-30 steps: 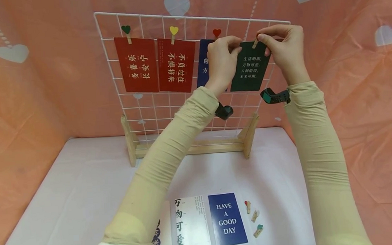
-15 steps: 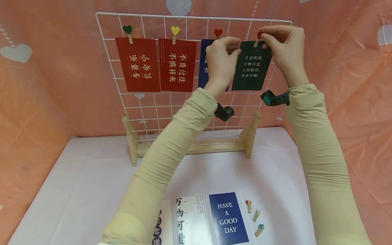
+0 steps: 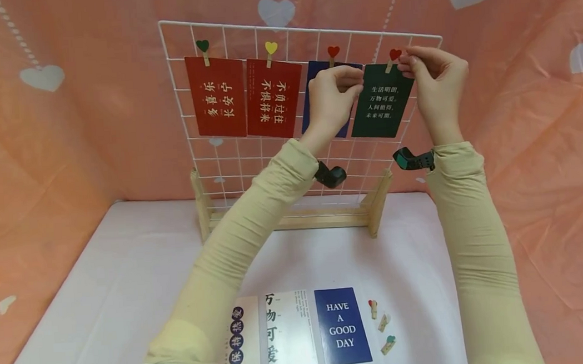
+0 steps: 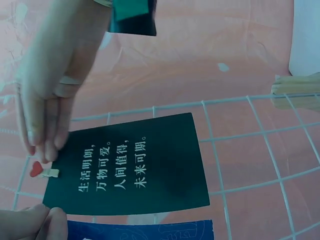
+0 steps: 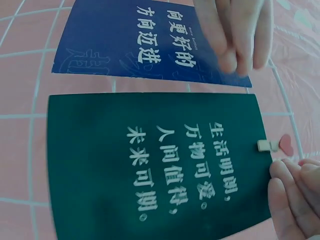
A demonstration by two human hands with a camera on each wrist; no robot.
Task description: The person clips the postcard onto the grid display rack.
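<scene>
A dark green card (image 3: 383,101) with white lettering hangs from the white wire grid (image 3: 310,161), held by a small wooden clothespin (image 5: 265,145) with a red heart. My right hand (image 3: 441,86) is beside that clothespin, fingers fairly straight, their tips right at the card's top right corner. My left hand (image 3: 328,102) is by the card's top left corner, fingers loosely bent. In the right wrist view those fingertips overlap a blue card (image 5: 125,42), apart from the green one. The head view shows this blue card partly hidden behind my left hand.
Two red cards (image 3: 216,97) hang further left under green and yellow heart clothespins. Wooden feet (image 3: 380,204) support the grid. On the white table (image 3: 126,270) lie a blue "HAVE A GOOD DAY" card (image 3: 342,326), two pale cards (image 3: 290,332) and several loose clothespins (image 3: 388,345).
My right hand has let go of the red heart clothespin and moved slightly right, so the heart now shows fully. My left hand stays near the green card's left corner. The view has shifted a little.
</scene>
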